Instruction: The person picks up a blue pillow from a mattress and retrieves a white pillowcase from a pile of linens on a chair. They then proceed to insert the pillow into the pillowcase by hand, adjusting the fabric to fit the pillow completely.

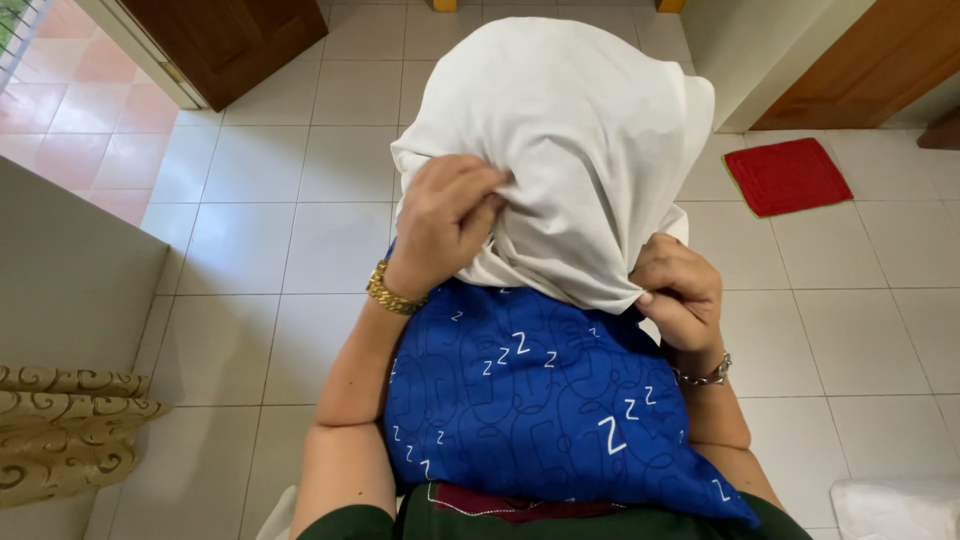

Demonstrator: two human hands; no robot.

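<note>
Head view, looking down. Blue pillow [540, 400] held against the chest, long axis running away from the body, far end pointing up-frame. Fabric is smooth cotton-like cloth, deep blue with faint line drawing and small white letter marks; a dark red seam edge shows at the near end. White cover [560, 140] sits over the far end of the pillow, plain, soft, creased into folds where it is bunched; its open hem lies across the pillow about midway. Left hand [445, 225] bent at the wrist, palm down, fingers [480, 200] closed, pinching a gather of the cover at its left edge; gold bracelet [392, 292] on that wrist. Right hand [680, 295] lower, at the right hem corner, fingers curled shut on the cover's edge; silver watch [705, 375] on the wrist. Both forearms flank the pillow, elbows near the body. Floor [250, 230] of pale glossy square tiles. Red mat [787, 176], quilted, square, lies well apart at right. Wooden door [225, 40] up-left.
</note>
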